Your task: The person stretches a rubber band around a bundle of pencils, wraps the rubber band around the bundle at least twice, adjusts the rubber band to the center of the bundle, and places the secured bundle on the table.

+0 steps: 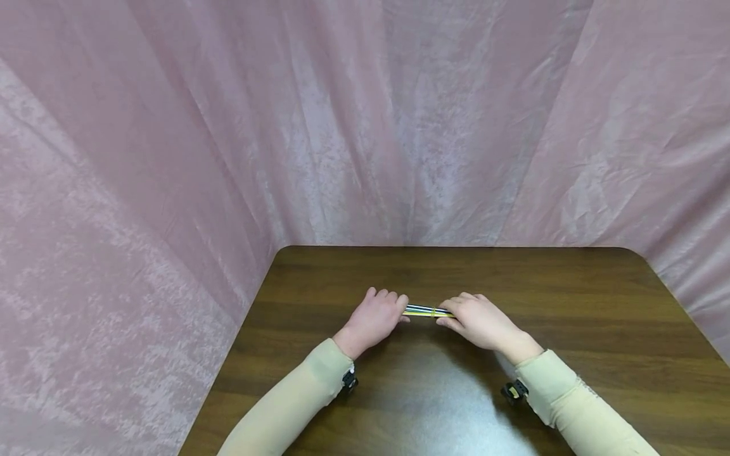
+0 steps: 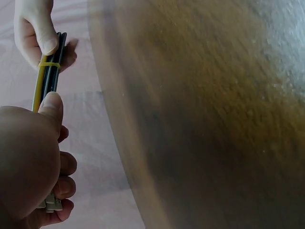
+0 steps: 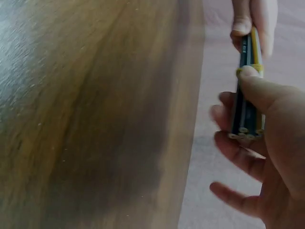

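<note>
A thin bundle of pencils (image 1: 419, 310), dark green, white and yellow, is stretched level between both hands above the table. A yellow rubber band (image 2: 49, 64) wraps around it near the right hand. My left hand (image 1: 373, 318) grips one end, its fingers curled around the pencils and thumb along them; pale pencil ends (image 2: 51, 204) poke out below the palm. At the other end, my right hand (image 1: 483, 322) holds the bundle with the thumb pressed close to the band (image 3: 257, 67). Flat pencil ends (image 3: 245, 136) show there, and the lower fingers are spread loosely.
The brown wooden table (image 1: 319, 272) lies under both hands, with rounded far corners. Pink velvety curtains (image 1: 365, 126) hang behind it and along its left side. Small black cameras (image 1: 514, 391) are strapped at both wrists.
</note>
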`<state>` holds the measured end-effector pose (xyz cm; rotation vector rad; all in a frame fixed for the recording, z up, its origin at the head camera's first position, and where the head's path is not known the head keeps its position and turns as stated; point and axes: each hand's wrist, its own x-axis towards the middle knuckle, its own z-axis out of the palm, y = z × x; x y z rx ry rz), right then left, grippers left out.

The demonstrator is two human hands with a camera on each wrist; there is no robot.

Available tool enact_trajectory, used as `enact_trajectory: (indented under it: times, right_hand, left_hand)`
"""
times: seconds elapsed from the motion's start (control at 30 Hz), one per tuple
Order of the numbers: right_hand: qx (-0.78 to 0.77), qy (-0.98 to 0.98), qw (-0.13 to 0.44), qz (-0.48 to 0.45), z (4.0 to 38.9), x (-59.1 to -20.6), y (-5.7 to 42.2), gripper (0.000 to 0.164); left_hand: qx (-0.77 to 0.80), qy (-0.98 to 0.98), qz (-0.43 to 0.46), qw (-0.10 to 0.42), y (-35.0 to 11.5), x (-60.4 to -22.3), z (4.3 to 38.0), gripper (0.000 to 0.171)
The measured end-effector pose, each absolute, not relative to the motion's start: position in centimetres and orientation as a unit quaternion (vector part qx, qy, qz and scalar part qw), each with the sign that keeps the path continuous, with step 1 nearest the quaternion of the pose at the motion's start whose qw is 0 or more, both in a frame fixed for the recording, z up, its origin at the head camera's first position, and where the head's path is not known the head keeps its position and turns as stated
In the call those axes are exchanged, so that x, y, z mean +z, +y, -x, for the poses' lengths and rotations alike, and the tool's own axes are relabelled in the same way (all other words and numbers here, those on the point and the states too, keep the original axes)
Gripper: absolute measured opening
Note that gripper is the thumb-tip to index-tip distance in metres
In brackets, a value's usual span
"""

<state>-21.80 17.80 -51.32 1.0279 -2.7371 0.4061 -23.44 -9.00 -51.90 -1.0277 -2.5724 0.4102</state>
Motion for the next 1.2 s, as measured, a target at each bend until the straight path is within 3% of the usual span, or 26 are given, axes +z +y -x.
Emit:
enact_trajectory:
  times: [0.27, 0.57, 0.77, 0.93, 1.2]
  right_hand:
    - [0.119, -0.911, 0.129, -0.374, 21.6, -51.9, 16.4, 0.022]
    - [0.149, -0.906, 0.102, -0.383, 21.4, -52.1, 16.0, 0.041]
    - [0.181, -0.912, 0.085, -0.359, 21.4, -52.1, 16.5, 0.052]
    - [0.171, -0.923, 0.105, -0.328, 21.9, -51.8, 16.9, 0.044]
    - [0.141, -0.933, 0.114, -0.311, 22.1, -51.5, 17.0, 0.026]
  left_hand:
    - [0.152, -0.898, 0.368, 0.186, -8.2, -52.0, 23.3, 0.039]
    - [0.148, -0.902, 0.368, 0.169, -8.0, -52.4, 23.1, 0.039]
    - [0.074, -0.916, 0.379, 0.112, -8.6, -51.8, 23.0, 0.038]
    - [0.016, -0.927, 0.364, 0.083, -8.9, -51.2, 23.3, 0.031]
    - [0.04, -0.925, 0.353, 0.133, -8.8, -51.0, 23.7, 0.027]
